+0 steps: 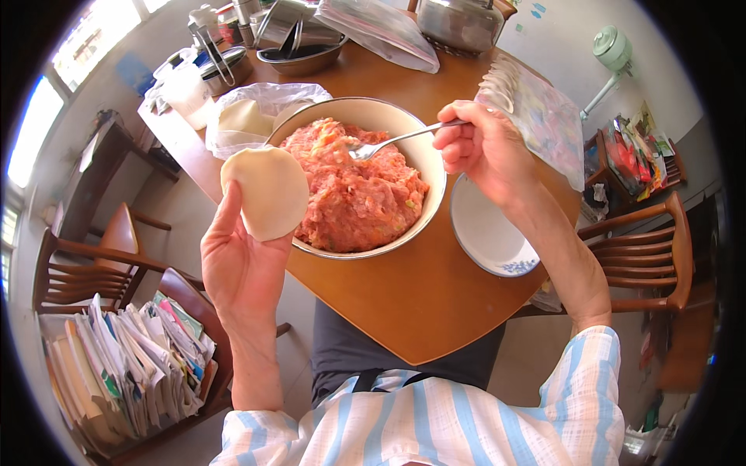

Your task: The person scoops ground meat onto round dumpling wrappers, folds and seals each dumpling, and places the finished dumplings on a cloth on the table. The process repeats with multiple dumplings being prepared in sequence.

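Observation:
My left hand (247, 256) holds up a round, flat dough wrapper (267, 192) between thumb and fingers, just left of a large enamel bowl (436, 192). Pinkish minced meat filling (361, 204), flecked with orange and green bits, is heaped in the bowl. In my right hand (486, 148) is a metal spoon (402, 137), gripped by its handle, its tip touching the top of the filling. More wrappers (242, 119) lie in a clear plastic bag (291, 90) behind the bowl. A white dish (486, 233) with a blue floral pattern sits under my right forearm.
Several folded dumplings (500, 81) line a plastic-covered board (545, 122) at the right. Metal bowls (303, 55), a steel pot (460, 26) and a white jug (186, 90) stand at the back. The wooden table's corner (414, 343) points at me. Chairs (635, 250) flank it.

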A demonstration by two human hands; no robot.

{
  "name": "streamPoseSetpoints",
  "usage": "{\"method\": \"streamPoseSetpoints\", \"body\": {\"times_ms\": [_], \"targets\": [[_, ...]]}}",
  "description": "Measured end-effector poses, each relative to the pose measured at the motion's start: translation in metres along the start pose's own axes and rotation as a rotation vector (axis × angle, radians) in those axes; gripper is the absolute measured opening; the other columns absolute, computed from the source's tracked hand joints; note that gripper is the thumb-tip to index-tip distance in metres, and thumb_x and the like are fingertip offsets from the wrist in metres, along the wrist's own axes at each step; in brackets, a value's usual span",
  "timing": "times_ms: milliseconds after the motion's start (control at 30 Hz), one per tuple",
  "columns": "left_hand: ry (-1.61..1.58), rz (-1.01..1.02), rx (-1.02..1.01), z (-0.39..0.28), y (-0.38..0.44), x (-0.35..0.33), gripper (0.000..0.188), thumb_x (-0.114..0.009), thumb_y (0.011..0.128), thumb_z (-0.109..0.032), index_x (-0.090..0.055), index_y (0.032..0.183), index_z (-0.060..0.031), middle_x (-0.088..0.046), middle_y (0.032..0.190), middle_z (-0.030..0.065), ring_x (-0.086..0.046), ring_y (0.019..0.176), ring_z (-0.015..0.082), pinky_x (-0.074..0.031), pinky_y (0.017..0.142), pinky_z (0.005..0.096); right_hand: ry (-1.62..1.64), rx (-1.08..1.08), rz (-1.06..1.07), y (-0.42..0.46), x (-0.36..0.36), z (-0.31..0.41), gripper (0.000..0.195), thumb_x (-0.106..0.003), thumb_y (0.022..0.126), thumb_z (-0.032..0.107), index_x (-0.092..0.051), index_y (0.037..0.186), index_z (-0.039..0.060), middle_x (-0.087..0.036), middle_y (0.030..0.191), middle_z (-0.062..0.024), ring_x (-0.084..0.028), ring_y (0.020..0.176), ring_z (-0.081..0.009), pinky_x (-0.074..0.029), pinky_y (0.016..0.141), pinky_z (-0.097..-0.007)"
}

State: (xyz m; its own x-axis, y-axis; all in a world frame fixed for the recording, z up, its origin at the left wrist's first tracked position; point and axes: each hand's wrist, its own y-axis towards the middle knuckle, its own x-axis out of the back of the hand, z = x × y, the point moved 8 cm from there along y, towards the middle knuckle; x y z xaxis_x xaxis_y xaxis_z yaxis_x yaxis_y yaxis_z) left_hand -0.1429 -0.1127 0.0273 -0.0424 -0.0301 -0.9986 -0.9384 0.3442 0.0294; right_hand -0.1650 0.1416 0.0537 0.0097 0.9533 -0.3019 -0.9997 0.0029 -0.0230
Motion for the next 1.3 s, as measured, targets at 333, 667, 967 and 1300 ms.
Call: {"method": "streamPoseSetpoints", "body": {"times_ms": [333, 667, 967, 1300], "targets": [[0.074, 0.064, 0.045, 0.025, 0.005, -0.013, 0.039, -0.037, 0.098, -0.015, -0.037, 0.131, 0.0057, -0.045, 0.132, 0.0178, -0.042, 0.124, 0.0296, -0.029, 0.109, 0.0465, -0.115, 0.447, 0.211, -0.038, -0.023, 0.054, 0.029, -0.040, 0.098, 0.022, -0.057, 0.096, -0.0009, -0.065, 0.070, -0.0157, -0.063, 0.053, -0.0192, -0.053, 0.050, -0.0296], [0.196, -0.022, 0.180, 0.051, 0.003, -0.024, 0.041, -0.030, 0.099, -0.018, -0.031, 0.134, 0.0036, -0.039, 0.137, 0.0171, -0.039, 0.127, 0.0299, -0.028, 0.110, 0.0474, -0.799, 1.060, 0.496, -0.101, -0.058, 0.055, 0.021, -0.048, 0.095, 0.012, -0.059, 0.098, -0.0055, -0.066, 0.080, -0.0175, -0.068, 0.073, -0.0254, -0.055, 0.065, -0.0322], [0.170, 0.029, 0.167, 0.051, 0.001, -0.026, 0.041, -0.030, 0.099, -0.017, -0.030, 0.134, 0.0041, -0.041, 0.135, 0.0175, -0.040, 0.126, 0.0305, -0.031, 0.109, 0.0472, -0.593, 0.935, 0.321, -0.099, -0.034, 0.060, 0.028, -0.047, 0.096, 0.021, -0.059, 0.096, -0.0046, -0.066, 0.084, -0.0193, -0.068, 0.068, -0.0254, -0.055, 0.063, -0.0325], [0.220, 0.028, 0.198, 0.055, 0.004, -0.025, 0.040, -0.030, 0.099, -0.018, -0.031, 0.134, 0.0030, -0.042, 0.134, 0.0173, -0.042, 0.124, 0.0303, -0.033, 0.107, 0.0464, -0.597, 0.995, 0.380, -0.096, -0.046, 0.060, 0.025, -0.047, 0.096, 0.017, -0.059, 0.095, -0.0058, -0.066, 0.082, -0.0195, -0.068, 0.070, -0.0244, -0.055, 0.063, -0.0318]]}}
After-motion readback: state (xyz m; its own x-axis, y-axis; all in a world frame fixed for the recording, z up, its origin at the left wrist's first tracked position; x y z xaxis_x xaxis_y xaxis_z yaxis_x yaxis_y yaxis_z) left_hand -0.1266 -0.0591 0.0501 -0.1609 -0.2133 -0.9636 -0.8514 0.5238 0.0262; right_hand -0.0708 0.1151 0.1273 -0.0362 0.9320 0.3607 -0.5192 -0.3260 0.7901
